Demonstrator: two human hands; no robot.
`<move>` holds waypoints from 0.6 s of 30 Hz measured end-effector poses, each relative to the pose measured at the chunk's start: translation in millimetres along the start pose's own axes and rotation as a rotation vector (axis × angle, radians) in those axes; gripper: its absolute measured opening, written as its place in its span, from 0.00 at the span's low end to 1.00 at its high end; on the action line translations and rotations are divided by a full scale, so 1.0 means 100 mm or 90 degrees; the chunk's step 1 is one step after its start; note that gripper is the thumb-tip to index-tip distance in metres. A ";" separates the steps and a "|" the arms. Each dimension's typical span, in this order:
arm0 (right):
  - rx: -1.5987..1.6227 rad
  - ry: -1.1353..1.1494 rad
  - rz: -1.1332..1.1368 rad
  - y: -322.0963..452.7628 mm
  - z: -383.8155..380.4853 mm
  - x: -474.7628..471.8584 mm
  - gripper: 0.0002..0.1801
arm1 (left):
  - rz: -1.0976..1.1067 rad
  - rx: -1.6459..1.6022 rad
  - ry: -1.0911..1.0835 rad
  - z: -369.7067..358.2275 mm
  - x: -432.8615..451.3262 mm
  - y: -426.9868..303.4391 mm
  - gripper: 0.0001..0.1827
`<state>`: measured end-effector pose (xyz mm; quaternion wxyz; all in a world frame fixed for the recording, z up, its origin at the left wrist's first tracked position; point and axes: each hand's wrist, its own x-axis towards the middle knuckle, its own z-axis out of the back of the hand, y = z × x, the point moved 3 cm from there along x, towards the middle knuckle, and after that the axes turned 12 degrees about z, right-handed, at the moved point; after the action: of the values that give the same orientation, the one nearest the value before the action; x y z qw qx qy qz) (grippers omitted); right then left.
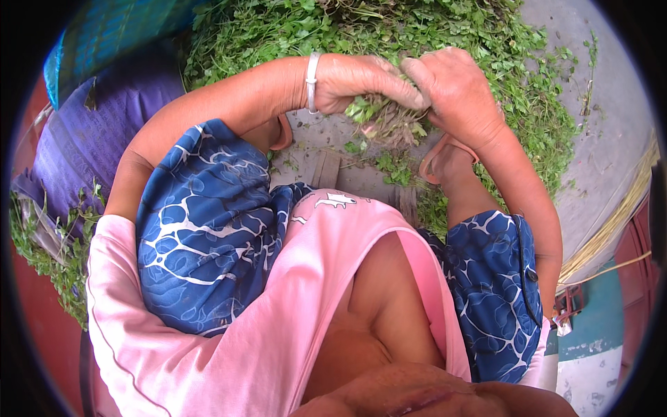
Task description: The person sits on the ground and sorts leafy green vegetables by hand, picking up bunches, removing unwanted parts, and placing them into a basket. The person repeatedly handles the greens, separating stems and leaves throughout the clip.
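Note:
My left hand [365, 83], with a pale bangle at the wrist, grips a small bunch of leafy green herbs [391, 120]. Its tangled, soil-covered roots and a few leaves hang below the fingers. My right hand [453, 86] meets the left fingertips at the bunch, its thumb against them and its other fingers curled mostly out of sight. Dirt coats the fingers of both hands. Just beyond them spreads a large heap of the same green herbs [292, 36] on the ground.
A purple woven sack [104, 135] and a blue-green mesh bag [125, 41] stand at the left. More greens [68, 281] lie beside the sack. A bundle of dry straw [609, 229] is at the right. Between my sandalled feet, loose sprigs [394, 166] and wooden pieces [327, 169] show.

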<state>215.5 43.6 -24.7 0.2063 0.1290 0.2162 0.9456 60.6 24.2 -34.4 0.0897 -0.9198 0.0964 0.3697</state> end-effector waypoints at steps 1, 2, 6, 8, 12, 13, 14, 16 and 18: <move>0.009 0.024 -0.023 -0.04 -0.01 -0.04 0.22 | 0.035 -0.017 0.006 0.04 -0.01 -0.02 0.18; 0.046 0.055 -0.085 -0.11 -0.02 -0.10 0.21 | 0.007 -0.008 0.029 0.09 -0.03 -0.06 0.20; 0.412 -0.164 -0.532 -0.40 -0.06 -0.41 0.17 | -0.197 0.003 -0.021 0.30 -0.09 -0.10 0.36; 0.579 -0.442 -0.691 -0.73 0.02 -0.71 0.19 | -0.217 0.101 -0.138 0.39 -0.11 -0.11 0.44; 0.516 -0.401 -0.810 -0.62 0.26 -0.56 0.18 | -0.206 0.209 -0.257 0.33 0.01 0.03 0.49; 0.364 -0.108 -0.858 -0.41 0.20 -0.35 0.19 | -0.230 0.283 -0.257 0.22 0.02 -0.01 0.50; 0.279 0.141 -0.645 -0.12 0.04 -0.18 0.21 | -0.205 0.301 -0.190 0.11 0.06 -0.07 0.52; 0.175 0.310 -0.457 0.04 -0.13 -0.11 0.24 | -0.153 0.309 -0.092 0.01 0.11 -0.08 0.57; 0.208 0.058 -0.537 -0.26 0.06 -0.29 0.24 | -0.166 0.293 -0.180 0.11 0.01 -0.04 0.55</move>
<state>252.0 54.2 -36.6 0.5405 0.0187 0.4052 0.7370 54.9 30.7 -42.0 0.3547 -0.8193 0.0455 0.4481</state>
